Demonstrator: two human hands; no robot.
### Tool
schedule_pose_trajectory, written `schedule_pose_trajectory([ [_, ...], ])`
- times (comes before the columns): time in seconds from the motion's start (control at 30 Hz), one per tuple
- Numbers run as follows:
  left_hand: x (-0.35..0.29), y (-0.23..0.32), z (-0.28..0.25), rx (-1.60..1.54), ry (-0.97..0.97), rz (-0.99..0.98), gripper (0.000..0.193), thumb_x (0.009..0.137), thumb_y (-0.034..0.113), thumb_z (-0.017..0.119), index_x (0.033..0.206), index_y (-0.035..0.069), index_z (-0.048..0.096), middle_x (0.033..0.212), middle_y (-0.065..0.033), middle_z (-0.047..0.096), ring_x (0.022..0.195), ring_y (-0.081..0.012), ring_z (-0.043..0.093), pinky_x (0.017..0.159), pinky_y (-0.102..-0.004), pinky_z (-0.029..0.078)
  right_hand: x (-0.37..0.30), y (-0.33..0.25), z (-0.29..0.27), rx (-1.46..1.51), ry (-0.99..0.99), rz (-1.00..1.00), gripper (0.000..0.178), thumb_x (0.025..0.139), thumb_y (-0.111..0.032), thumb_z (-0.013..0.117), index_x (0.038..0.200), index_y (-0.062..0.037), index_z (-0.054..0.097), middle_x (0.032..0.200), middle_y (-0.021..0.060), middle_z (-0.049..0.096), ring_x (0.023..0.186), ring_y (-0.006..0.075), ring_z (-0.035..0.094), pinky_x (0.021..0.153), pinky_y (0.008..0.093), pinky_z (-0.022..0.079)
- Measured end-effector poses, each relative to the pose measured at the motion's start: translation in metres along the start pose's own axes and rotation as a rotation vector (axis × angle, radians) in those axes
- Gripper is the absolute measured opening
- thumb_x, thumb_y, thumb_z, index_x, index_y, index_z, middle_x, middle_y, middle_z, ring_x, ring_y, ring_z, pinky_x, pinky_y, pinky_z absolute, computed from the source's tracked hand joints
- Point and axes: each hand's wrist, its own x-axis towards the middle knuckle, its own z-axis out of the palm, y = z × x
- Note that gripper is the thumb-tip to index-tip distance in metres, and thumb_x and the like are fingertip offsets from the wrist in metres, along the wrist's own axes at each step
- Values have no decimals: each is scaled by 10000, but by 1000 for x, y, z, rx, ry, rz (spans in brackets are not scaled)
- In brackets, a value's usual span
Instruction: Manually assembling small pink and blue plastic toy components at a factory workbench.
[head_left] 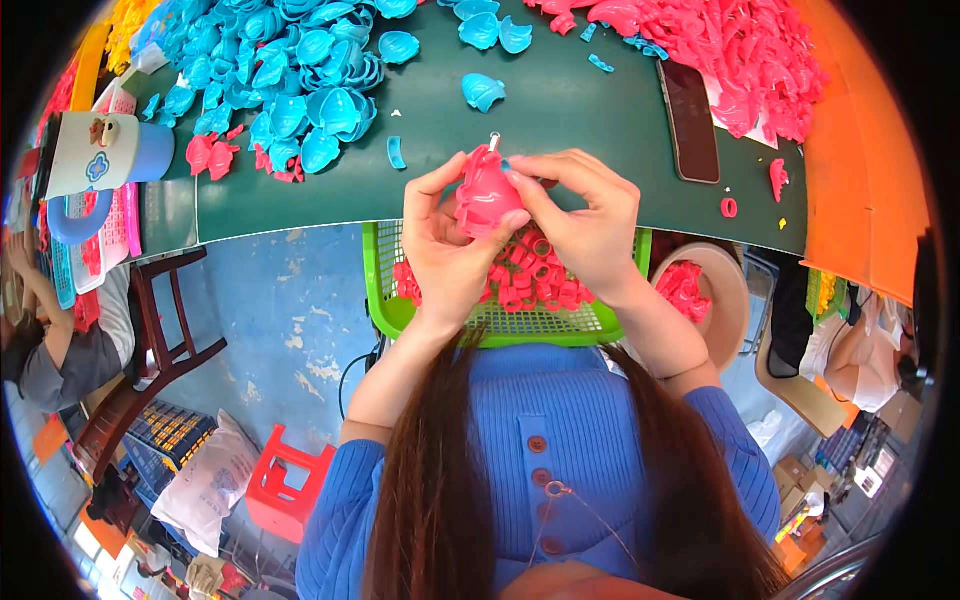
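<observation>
Above the table's near edge, my left hand (440,240) is closed around a glossy pink plastic toy piece (484,200), with the thumb across its lower side. A small metal loop (495,141) sticks up from the top of it. My right hand (580,205) is closed at the piece's right side. Its fingertips pinch a small blue plastic part (507,165) against the pink surface; the fingers hide most of that part. Beneath both hands is a green basket (385,312) of small pink rings (540,280).
Blue shells (300,70) are heaped at the back left, pink parts (720,60) at the back right. A phone (690,125) lies right of my hands, a single blue shell (483,92) beyond them. A cup (110,160) stands far left, a bucket (725,300) beside my right arm.
</observation>
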Motion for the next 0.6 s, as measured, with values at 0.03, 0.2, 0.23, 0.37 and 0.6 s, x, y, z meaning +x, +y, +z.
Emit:
schedule_pose_trajectory([
  [0.03, 0, -1, 0, 1, 2, 0, 633, 698, -42, 741, 1213, -27, 374, 1197, -159, 495, 1047, -213, 560, 879, -309, 501, 0, 1, 0, -30, -5, -64, 144, 727, 50, 659, 867, 19, 675, 799, 104, 668, 702, 173, 622, 658, 270, 486],
  [0.2, 0, -2, -2, -22, 56, -23, 597, 709, -38, 734, 1198, -23, 392, 1176, -141, 504, 1045, -187, 549, 891, -298, 484, 3, 10, -6, 10, -140, -161, 164, 722, 83, 623, 876, 36, 655, 837, 128, 657, 751, 220, 619, 688, 290, 485],
  [0.23, -1, -3, -2, -22, 57, -24, 597, 709, -38, 734, 1198, -23, 392, 1176, -141, 504, 1045, -187, 549, 891, -298, 484, 2, 10, -7, 44, -183, -151, 177, 727, 92, 602, 891, 41, 649, 864, 138, 653, 780, 231, 616, 703, 296, 483],
  [0.37, -4, -5, 1, -132, 101, -49, 574, 724, -13, 733, 1196, -15, 405, 1168, -123, 510, 1059, -176, 529, 913, -296, 456, -3, 10, -5, 55, -202, -170, 200, 746, 104, 552, 919, 52, 637, 918, 157, 639, 824, 253, 606, 731, 307, 479],
  [0.6, -3, -8, 0, -202, 95, -94, 572, 731, 12, 737, 1204, 0, 416, 1164, -101, 514, 1053, -157, 523, 913, -290, 443, -14, 18, 0, 230, -162, -113, 235, 752, 98, 510, 954, 72, 627, 1014, 167, 618, 932, 253, 591, 807, 322, 467],
])
